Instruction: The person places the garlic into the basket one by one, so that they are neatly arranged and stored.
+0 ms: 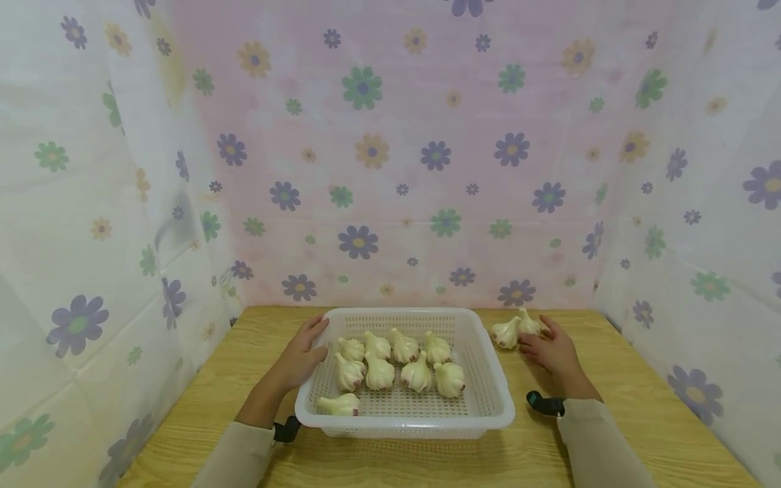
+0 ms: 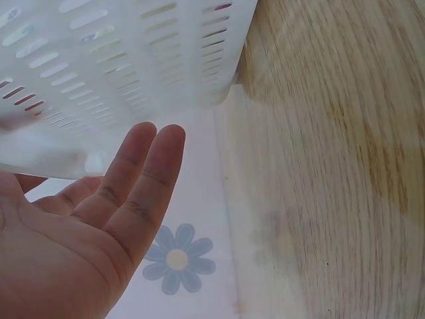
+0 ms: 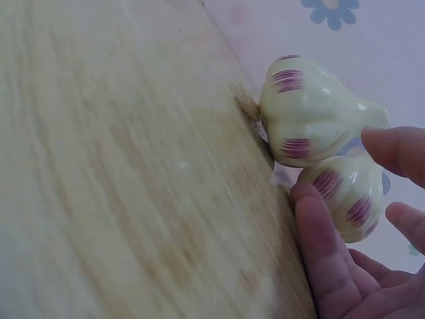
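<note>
A white plastic basket (image 1: 405,421) with slotted walls stands on the table, holding several garlic bulbs (image 1: 379,373). At its left rim is my left hand (image 1: 300,354), thumb and fingertips at the edge; the left wrist view shows its fingers (image 2: 147,179) fairly straight beneath the rim, beside the wall. To the right of the basket, two more garlic bulbs lie against each other, one at left (image 1: 506,333) and one at right (image 1: 528,324). Around the right bulb my right hand (image 1: 556,354) has its fingers spread, one fingertip against the nearer bulb (image 3: 348,196) in the right wrist view.
The wooden table (image 1: 634,407) reaches a flowered cloth backdrop (image 1: 403,203) at the back and both sides. Black wrist devices sit at the left sleeve (image 1: 234,454) and the right sleeve (image 1: 601,444).
</note>
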`<act>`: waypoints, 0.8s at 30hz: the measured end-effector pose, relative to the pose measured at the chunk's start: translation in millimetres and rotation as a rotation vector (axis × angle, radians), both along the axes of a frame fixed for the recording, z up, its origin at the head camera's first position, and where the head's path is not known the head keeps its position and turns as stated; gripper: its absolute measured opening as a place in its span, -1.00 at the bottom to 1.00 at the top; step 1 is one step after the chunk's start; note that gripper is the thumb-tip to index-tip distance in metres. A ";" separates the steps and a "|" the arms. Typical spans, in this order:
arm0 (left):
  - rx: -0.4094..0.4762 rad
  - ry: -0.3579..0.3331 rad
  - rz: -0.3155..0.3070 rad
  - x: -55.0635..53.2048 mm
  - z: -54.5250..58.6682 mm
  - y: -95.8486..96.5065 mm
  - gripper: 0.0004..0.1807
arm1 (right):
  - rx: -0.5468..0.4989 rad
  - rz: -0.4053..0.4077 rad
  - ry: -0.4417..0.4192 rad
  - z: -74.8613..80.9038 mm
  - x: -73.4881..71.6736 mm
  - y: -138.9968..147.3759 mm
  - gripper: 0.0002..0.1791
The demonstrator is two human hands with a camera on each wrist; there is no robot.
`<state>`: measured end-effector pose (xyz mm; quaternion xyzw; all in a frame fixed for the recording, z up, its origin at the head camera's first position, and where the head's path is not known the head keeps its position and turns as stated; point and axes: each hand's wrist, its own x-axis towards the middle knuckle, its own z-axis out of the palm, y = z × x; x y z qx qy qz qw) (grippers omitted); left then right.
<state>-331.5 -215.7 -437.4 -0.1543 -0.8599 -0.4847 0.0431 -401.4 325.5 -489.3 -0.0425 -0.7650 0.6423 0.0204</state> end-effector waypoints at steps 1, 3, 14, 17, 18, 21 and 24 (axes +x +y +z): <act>-0.002 -0.002 0.001 0.5 -0.4 0.1 -0.18 | 0.002 -0.007 -0.001 -1.0 -0.5 0.4 0.09; -0.005 -0.005 0.001 1.5 -0.9 0.7 -0.18 | 0.003 -0.021 -0.003 -2.7 -1.3 1.6 0.07; -0.001 0.009 -0.008 0.5 1.8 1.8 -0.21 | -0.020 -0.094 0.031 -4.7 1.4 3.0 -0.19; -0.009 0.004 0.000 0.2 1.0 0.4 -0.21 | -0.046 -0.111 0.028 -3.9 2.6 2.3 -0.20; -0.011 0.003 0.005 0.1 0.7 0.0 -0.21 | -0.060 -0.117 0.027 -4.2 2.8 2.2 -0.20; -0.021 0.002 0.004 0.2 0.7 -0.6 -0.20 | -0.095 -0.133 0.027 -3.8 5.0 3.3 -0.17; -0.017 -0.001 0.001 0.0 1.3 -0.5 -0.20 | -0.094 -0.151 0.020 -3.6 7.6 4.9 -0.10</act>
